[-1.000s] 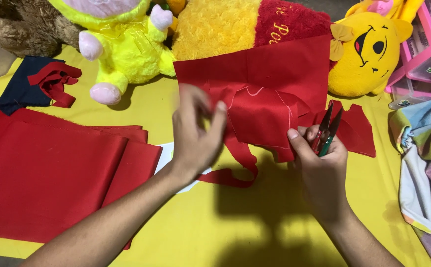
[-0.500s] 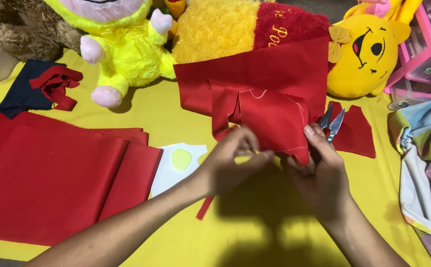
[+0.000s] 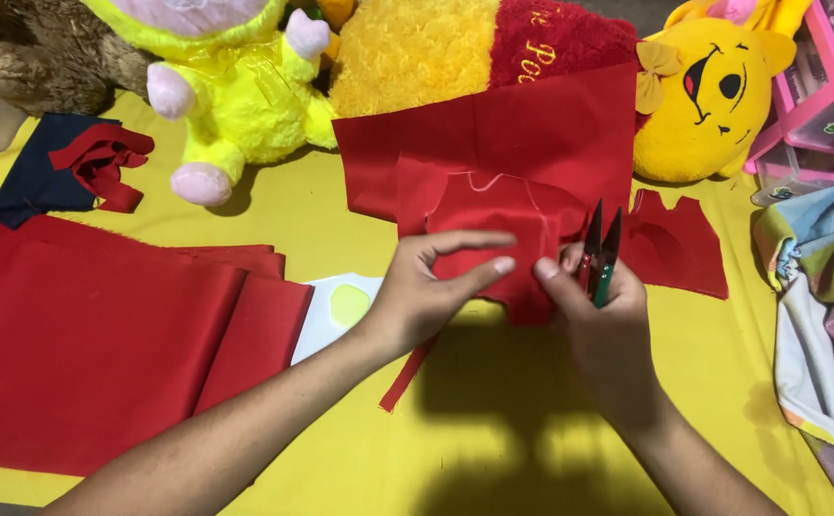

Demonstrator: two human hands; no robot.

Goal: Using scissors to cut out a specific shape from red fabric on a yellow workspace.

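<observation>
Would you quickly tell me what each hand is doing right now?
Left hand: pinching the red fabric piece.
Right hand: holding scissors, thumb on the fabric.

Left: folded red cloth (image 3: 82,354); navy cloth (image 3: 39,177)
Rear: yellow plush (image 3: 235,86), brown bear (image 3: 44,57), orange bear (image 3: 723,91)
Right: pink drawers (image 3: 823,96); striped cloth (image 3: 823,315)
Centre: white card (image 3: 340,311)

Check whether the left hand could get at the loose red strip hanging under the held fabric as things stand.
Probably yes: the left hand pinches the red fabric piece just above the red strip, and nothing lies between them, though it would have to let go first.
</observation>
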